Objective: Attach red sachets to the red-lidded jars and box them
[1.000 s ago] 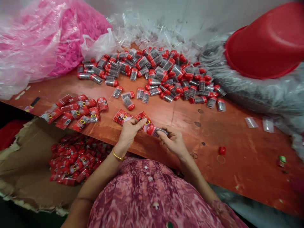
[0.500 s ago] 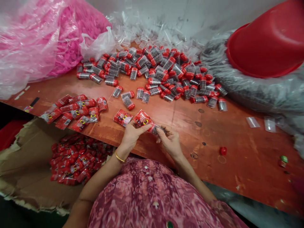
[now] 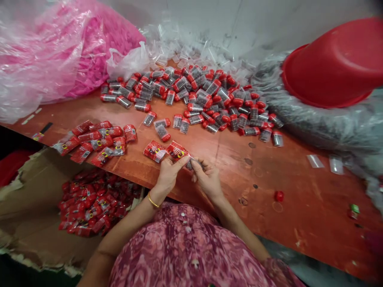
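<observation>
Near the table's front edge, my left hand (image 3: 169,173) pinches a red printed wrapper (image 3: 176,150) between thumb and fingers. My right hand (image 3: 208,177) is closed on a clear container with dark contents (image 3: 191,162), whose end meets the wrapper's right side; how far it is inside is hidden by my fingers. Just left of the wrapper lies a stack of flat red wrappers (image 3: 154,151). Several wrapped red packs (image 3: 95,137) are grouped on the table farther left. Behind my hands is a large pile of clear containers with red caps (image 3: 203,93).
An open cardboard box (image 3: 32,207) with red packs stands below the table (image 3: 287,223) at left. Pink items in a plastic bag (image 3: 89,44) are back left. A red tub (image 3: 332,63) rests on a plastic bag at right. A loose red cap (image 3: 279,195) lies front right.
The camera view has shifted slightly. Both hands remain together on the wrapper and container, with the wrapper now tilted a little lower.
</observation>
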`<state>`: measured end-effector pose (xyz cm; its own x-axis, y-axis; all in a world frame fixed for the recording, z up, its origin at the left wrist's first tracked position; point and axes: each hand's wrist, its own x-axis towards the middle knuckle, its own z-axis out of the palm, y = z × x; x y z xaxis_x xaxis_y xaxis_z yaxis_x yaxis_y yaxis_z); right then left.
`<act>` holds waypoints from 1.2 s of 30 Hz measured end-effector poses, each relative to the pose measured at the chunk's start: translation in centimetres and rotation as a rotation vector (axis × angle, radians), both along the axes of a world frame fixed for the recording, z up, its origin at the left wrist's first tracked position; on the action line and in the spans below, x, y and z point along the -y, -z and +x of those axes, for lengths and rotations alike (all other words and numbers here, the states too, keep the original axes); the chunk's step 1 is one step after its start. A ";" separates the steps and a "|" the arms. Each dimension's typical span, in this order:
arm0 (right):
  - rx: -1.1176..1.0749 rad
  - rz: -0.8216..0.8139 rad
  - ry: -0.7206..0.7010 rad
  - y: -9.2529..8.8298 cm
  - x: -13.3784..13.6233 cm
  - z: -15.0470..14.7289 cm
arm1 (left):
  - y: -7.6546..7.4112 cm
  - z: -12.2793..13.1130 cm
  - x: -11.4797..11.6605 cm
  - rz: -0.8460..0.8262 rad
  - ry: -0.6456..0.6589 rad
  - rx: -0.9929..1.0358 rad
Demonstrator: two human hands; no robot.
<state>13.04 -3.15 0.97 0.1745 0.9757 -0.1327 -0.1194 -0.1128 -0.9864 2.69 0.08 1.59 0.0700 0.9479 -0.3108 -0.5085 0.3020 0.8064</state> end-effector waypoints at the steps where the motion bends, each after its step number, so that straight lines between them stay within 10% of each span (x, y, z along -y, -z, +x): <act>1: -0.040 -0.007 -0.013 0.0 -0.1 0.0 | 0.1 -0.1 -0.1 0.018 -0.007 -0.003; 16: -0.187 -0.021 0.111 1.1 0.9 -0.2 | 0.9 0.7 0.6 0.039 0.063 -0.071; 28: 0.172 0.101 -0.023 0.8 1.2 0.1 | 0.1 0.8 0.4 -0.005 -0.021 -0.027; 36: -0.105 -0.005 -0.032 1.2 0.8 -0.8 | -0.2 0.8 0.7 -0.060 0.080 -0.095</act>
